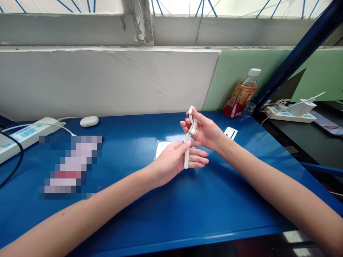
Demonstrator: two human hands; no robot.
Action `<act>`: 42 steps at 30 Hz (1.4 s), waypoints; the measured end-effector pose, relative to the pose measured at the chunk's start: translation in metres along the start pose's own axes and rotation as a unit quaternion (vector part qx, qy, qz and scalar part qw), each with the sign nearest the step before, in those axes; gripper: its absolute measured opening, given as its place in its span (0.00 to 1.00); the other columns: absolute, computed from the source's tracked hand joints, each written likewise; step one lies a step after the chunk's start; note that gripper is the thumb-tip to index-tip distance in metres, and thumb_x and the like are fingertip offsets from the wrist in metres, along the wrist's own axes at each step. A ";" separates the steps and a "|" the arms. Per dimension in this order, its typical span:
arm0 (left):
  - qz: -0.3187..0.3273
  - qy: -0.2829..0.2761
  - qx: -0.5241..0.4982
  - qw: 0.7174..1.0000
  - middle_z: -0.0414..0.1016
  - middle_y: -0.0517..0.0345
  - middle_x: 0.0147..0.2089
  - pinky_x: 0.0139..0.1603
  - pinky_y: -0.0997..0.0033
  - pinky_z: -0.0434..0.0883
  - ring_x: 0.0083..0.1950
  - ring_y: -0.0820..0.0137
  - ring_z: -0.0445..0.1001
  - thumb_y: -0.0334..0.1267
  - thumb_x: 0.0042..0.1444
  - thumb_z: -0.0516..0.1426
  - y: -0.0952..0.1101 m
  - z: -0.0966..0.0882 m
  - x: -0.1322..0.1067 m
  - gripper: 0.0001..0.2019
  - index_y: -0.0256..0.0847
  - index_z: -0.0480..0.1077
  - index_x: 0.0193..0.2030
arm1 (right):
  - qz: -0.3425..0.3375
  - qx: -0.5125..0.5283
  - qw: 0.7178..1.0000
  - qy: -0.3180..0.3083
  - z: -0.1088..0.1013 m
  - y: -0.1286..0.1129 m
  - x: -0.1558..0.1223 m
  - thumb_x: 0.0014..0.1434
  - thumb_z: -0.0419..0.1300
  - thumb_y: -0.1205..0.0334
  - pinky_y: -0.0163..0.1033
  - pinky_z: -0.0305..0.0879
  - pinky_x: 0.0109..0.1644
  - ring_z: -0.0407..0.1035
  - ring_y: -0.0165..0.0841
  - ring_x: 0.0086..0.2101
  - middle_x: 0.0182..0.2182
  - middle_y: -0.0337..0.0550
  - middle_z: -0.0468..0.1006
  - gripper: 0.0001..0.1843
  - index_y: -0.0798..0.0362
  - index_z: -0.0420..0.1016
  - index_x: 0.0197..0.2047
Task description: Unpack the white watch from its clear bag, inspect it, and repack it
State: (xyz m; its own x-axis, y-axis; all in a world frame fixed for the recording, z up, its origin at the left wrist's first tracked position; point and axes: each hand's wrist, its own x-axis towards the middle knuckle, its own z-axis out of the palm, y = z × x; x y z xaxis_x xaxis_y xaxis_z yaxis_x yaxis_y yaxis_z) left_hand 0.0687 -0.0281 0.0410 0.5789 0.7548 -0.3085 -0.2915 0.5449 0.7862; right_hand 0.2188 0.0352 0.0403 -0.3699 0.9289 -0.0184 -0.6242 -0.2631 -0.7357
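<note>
On the blue desk [227, 203], a power strip [29, 135] is lying at the far left, with a small white case [89, 121] sitting to its right. A blurred-out flat object [72, 164] is lying nearer, beyond the left forearm. A bottle [241, 96] is leaning at the far right, and a small card [232, 133] is lying just beyond the right wrist. A white flat thing [162, 147] is lying behind the left hand [170, 162], which is partly covering it. Nothing is standing between the two hands and the strap [187, 157], which they are holding up over the middle of the desk. The strap is looking white and narrow, hanging straight below and bending into a loop above, with a small buckle-like piece showing between. The left hand is pressing its lower part under the thumb, the other fingers stretching out; the right hand [207, 130] is pinching the loop, its remaining fingers curling.
</note>
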 end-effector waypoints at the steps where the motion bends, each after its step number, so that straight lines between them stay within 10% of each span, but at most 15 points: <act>1: -0.004 -0.008 -0.005 1.000 0.81 0.42 0.39 0.44 0.64 0.77 0.38 0.64 0.83 0.35 0.74 0.45 0.001 0.001 0.000 0.16 0.28 0.71 0.49 | -0.012 -0.002 1.000 -0.003 0.000 0.001 0.000 0.62 0.66 0.55 0.28 0.75 0.36 0.80 0.28 0.32 0.24 0.35 0.80 0.11 0.54 0.77 0.32; 10: -0.019 -0.060 -0.014 0.998 0.82 0.39 0.40 0.46 0.60 0.77 0.38 0.61 0.83 0.34 0.73 0.47 -0.005 -0.003 -0.001 0.17 0.27 0.75 0.43 | 0.045 -0.047 0.988 -0.137 0.001 -0.001 -0.008 0.67 0.57 0.67 0.38 0.75 0.54 0.79 0.34 0.48 0.47 0.44 0.84 0.12 0.54 0.78 0.51; 19: -0.013 -0.034 0.007 0.999 0.81 0.37 0.45 0.53 0.56 0.75 0.45 0.58 0.83 0.29 0.69 0.51 -0.007 -0.002 0.000 0.10 0.28 0.73 0.47 | 0.079 -0.050 0.989 -0.115 -0.001 -0.001 -0.006 0.69 0.51 0.71 0.34 0.77 0.49 0.80 0.32 0.44 0.46 0.47 0.84 0.15 0.58 0.77 0.52; 30: -0.018 -0.043 -0.010 0.999 0.81 0.36 0.47 0.54 0.57 0.75 0.48 0.58 0.82 0.26 0.69 0.50 0.000 -0.003 0.002 0.11 0.27 0.74 0.48 | 0.126 -0.011 0.986 -0.105 0.005 -0.008 -0.004 0.74 0.34 0.49 0.39 0.76 0.49 0.80 0.37 0.43 0.43 0.56 0.84 0.35 0.64 0.75 0.51; 42: -0.010 -0.059 0.021 0.998 0.82 0.38 0.47 0.50 0.63 0.77 0.46 0.61 0.82 0.29 0.70 0.50 0.004 -0.010 0.002 0.14 0.27 0.78 0.45 | 0.076 -0.074 0.986 -0.129 -0.002 -0.002 -0.008 0.61 0.59 0.69 0.45 0.69 0.61 0.77 0.37 0.50 0.47 0.47 0.84 0.17 0.56 0.77 0.53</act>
State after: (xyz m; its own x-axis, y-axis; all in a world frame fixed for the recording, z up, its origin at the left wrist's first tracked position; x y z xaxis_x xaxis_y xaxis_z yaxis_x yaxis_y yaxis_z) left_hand 0.0616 -0.0205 0.0385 0.6699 0.6950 -0.2612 -0.2482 0.5413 0.8034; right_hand 0.2244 0.0284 0.0403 -0.6264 0.7791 0.0229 -0.4479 -0.3358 -0.8286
